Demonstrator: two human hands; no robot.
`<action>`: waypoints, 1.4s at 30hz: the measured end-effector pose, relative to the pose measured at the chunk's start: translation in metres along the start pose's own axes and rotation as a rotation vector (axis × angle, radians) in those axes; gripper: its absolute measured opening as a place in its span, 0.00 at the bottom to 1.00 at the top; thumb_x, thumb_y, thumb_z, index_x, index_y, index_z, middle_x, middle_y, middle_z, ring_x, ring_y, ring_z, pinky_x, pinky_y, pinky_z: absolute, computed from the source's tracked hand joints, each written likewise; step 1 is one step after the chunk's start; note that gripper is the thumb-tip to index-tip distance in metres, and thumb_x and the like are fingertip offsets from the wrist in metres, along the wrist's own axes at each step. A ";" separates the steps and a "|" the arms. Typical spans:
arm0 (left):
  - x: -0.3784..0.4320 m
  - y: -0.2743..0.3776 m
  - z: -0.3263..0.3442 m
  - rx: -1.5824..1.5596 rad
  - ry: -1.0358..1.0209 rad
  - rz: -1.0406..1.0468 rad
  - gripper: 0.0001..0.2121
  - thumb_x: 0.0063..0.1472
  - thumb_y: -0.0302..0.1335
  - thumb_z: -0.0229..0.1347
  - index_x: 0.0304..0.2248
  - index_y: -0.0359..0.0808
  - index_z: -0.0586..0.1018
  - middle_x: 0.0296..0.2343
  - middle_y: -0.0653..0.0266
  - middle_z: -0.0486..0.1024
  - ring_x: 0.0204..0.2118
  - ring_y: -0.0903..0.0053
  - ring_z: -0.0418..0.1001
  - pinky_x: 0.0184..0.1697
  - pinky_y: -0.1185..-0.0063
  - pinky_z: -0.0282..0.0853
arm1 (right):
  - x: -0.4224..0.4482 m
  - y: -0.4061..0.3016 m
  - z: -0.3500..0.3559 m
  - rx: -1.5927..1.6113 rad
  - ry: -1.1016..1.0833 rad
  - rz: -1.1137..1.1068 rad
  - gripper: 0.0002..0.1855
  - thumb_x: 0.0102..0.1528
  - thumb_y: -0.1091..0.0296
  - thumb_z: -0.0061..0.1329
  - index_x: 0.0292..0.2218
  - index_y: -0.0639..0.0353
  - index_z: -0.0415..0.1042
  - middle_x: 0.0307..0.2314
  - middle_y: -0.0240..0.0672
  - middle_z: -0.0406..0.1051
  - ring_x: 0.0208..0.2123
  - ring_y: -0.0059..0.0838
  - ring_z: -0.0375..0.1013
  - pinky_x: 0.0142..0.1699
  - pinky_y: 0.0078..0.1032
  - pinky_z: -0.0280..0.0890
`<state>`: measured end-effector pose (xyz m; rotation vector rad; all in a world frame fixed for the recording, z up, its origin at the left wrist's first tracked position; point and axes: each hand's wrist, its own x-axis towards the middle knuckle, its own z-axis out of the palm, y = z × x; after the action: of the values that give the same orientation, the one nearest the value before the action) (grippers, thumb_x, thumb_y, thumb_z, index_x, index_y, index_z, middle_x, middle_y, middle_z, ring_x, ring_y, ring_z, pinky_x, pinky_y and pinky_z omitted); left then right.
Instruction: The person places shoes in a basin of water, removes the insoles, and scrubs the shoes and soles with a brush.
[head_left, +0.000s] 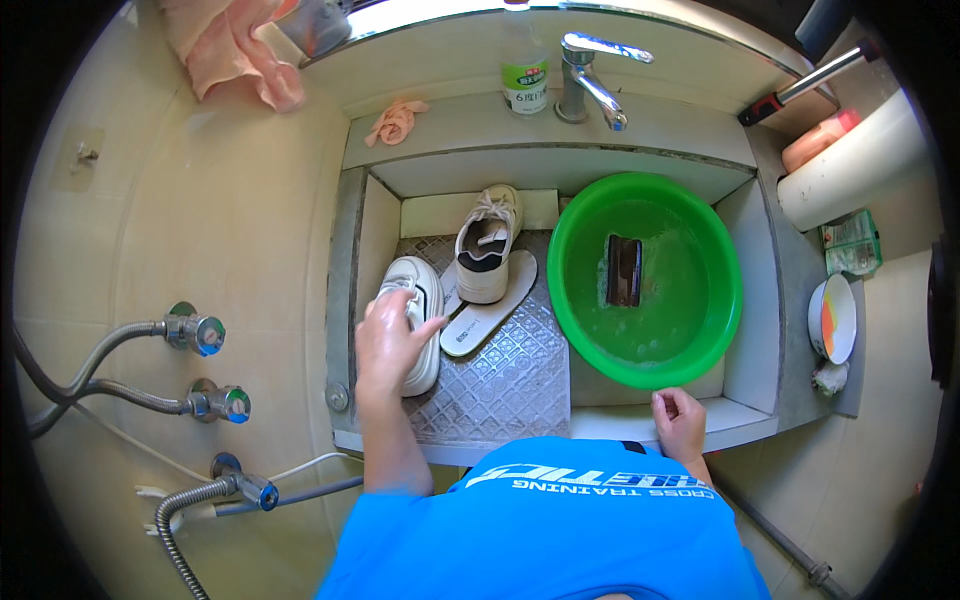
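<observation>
My left hand (392, 341) lies over a white shoe (427, 360) at the left of the tiled sink, thumb spread to the right; whether it grips the shoe is hard to tell. Beside it a second white shoe (482, 281) with laces stands heel towards me, next to a pair of pale insoles (480, 326) on the textured sink floor. To the right, a green plastic basin (559, 300) holds cloudy water with a dark brush (624, 270), bristles hidden. My right hand (679, 421) is loosely curled at the sink's front edge, just below the basin, with nothing visible in it.
A chrome faucet (581, 82), a plastic bottle (525, 82) and a crumpled pink cloth (395, 122) are on the back ledge. At the right stand a bowl (844, 319) and a white cylinder (851, 165). Valves with metal hoses (199, 334) line the left wall.
</observation>
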<state>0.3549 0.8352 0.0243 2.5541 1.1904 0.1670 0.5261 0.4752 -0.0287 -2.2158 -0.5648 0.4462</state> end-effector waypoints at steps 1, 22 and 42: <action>-0.005 -0.005 -0.007 0.016 -0.071 -0.062 0.22 0.40 0.36 0.65 0.34 0.34 0.72 0.32 0.59 0.73 0.36 0.64 0.71 0.38 0.71 0.67 | 0.000 -0.003 -0.001 -0.003 -0.001 0.002 0.06 0.50 0.72 0.50 0.26 0.64 0.70 0.18 0.37 0.69 0.17 0.25 0.68 0.24 0.20 0.62; 0.038 0.002 -0.040 -0.047 0.057 -0.089 0.12 0.40 0.28 0.63 0.26 0.36 0.75 0.22 0.59 0.74 0.25 0.66 0.73 0.31 0.73 0.67 | 0.002 -0.008 -0.005 -0.092 0.035 0.002 0.05 0.50 0.70 0.50 0.27 0.63 0.71 0.20 0.39 0.71 0.18 0.30 0.70 0.24 0.24 0.64; 0.118 -0.052 0.048 -0.015 -0.086 -0.055 0.07 0.48 0.26 0.56 0.29 0.39 0.80 0.26 0.60 0.77 0.29 0.68 0.75 0.32 0.74 0.69 | 0.001 -0.003 0.005 -0.064 0.096 0.022 0.04 0.50 0.74 0.50 0.25 0.64 0.69 0.17 0.35 0.68 0.17 0.21 0.67 0.23 0.18 0.61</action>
<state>0.4050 0.9454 -0.0418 2.4859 1.2207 0.0530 0.5243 0.4805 -0.0294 -2.2929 -0.5102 0.3354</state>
